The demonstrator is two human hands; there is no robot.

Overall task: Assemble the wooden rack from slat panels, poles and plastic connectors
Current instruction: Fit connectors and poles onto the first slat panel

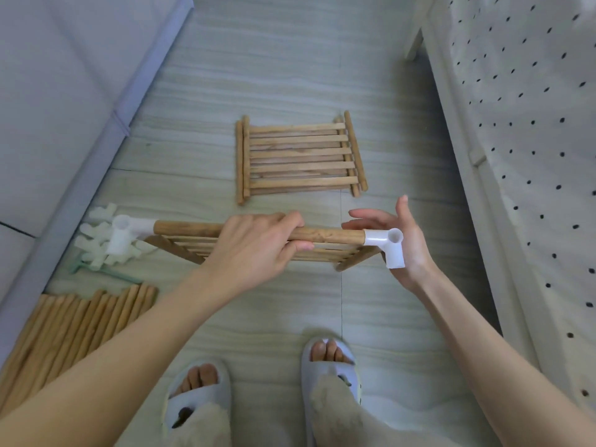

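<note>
My left hand (258, 246) grips the round side pole (335, 235) of a wooden slat panel held above the floor. A white plastic connector (129, 232) caps the pole's left end. Another white connector (388, 246) sits on the right end. My right hand (400, 240) is behind that connector with straight fingers, its palm against the plastic. The panel's slats (322, 253) hang below the pole, partly hidden by my left hand. A stack of more slat panels (298, 156) lies on the floor further away.
Loose white connectors (96, 243) lie on the floor at the left, with a bundle of wooden poles (74, 327) nearer me. A grey sofa (64, 91) borders the left side, a dotted white bed cover (532, 156) the right. My slippered feet (264, 382) stand below.
</note>
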